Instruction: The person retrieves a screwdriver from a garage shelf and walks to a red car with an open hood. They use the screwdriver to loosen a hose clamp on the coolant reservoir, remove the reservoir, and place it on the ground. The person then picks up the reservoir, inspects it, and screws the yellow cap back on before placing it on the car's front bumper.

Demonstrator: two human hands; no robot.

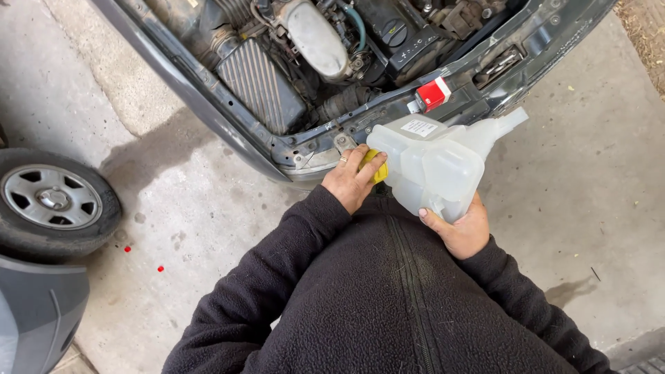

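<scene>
A translucent white plastic fluid reservoir [436, 163] with a white label and a spout at its far right end is held in front of my chest. My right hand [460, 228] supports it from below, thumb against its near side. My left hand [352, 179], a ring on one finger, grips the yellow cap [378, 167] on the tank's left end. Both arms are in black fleece sleeves.
The open engine bay of a dark grey car [325, 62] lies just ahead, with a ribbed black air box [260, 86] and a red part [433, 93]. Another car's wheel [52, 201] and grey body [34, 312] stand at the left. Concrete ground spreads around.
</scene>
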